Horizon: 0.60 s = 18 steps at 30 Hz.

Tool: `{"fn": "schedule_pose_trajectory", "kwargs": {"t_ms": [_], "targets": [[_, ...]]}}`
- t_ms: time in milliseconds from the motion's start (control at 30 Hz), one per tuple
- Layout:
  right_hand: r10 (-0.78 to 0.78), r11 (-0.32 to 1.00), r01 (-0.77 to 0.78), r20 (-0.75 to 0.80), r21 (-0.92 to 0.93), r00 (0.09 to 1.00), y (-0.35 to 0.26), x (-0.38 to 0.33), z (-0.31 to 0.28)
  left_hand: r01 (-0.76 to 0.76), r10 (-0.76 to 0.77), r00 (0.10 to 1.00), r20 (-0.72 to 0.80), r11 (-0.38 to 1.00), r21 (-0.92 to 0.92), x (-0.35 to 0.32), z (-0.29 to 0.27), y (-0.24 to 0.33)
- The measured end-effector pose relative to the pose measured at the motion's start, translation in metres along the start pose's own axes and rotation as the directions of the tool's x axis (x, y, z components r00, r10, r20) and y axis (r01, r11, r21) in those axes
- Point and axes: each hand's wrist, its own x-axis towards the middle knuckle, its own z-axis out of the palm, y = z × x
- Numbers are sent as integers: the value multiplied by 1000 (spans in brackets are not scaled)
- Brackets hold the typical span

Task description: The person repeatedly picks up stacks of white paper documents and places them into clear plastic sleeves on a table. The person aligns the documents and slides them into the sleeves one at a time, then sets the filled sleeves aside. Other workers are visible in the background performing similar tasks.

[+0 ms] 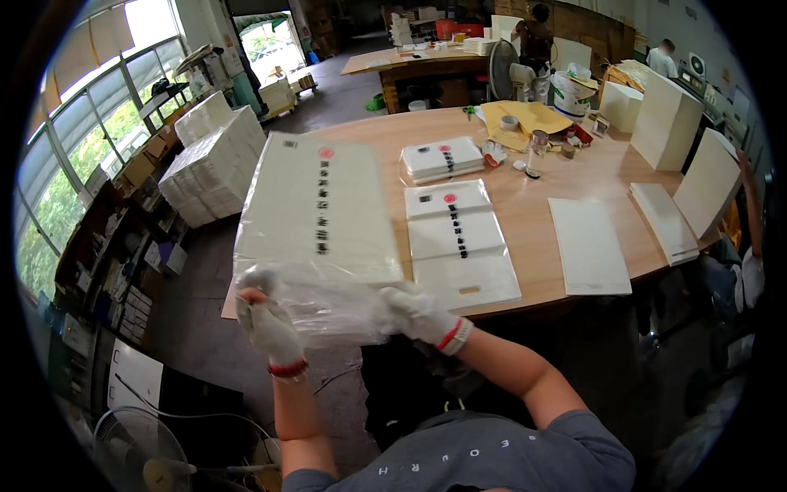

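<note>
Both my hands wear white knitted gloves with red cuffs. At the near end of a large white printed package (352, 213), in a clear plastic bag (336, 303), my left hand (269, 326) pinches the left side of the loose plastic. My right hand (416, 313) has its fingers closed on the right side of that plastic, blurred slightly. The package rests on the left end of the wooden table, its near edge under the crumpled film. To the right lies a flat white printed bag (456, 242) with a handle slot. Behind it sits a stack of folded printed bags (443, 159).
White boards (589, 246) and a thin board stack (662, 221) lie on the wooden table (529, 193) at right, near upright white blocks (666, 121). A clear jar (537, 152) and yellow paper (529, 117) are farther back. Wrapped bundles (215, 168) stand left; a fan (141, 443) is lower left.
</note>
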Motion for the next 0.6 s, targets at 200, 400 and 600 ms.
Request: {"fn": "schedule_pose_trajectory", "kwargs": {"t_ms": [200, 400, 600], "targets": [[149, 985, -151, -22, -84, 989, 1, 26, 52, 608, -718, 695, 34, 561, -562, -11, -49, -123], [238, 970, -241, -59, -40, 969, 55, -37, -23, 833, -826, 541, 157, 552, 35, -183, -47, -144], [511, 836, -549, -351, -8, 784, 66, -139, -94, 239, -177, 385, 906, 967, 87, -236, 97, -67]]}}
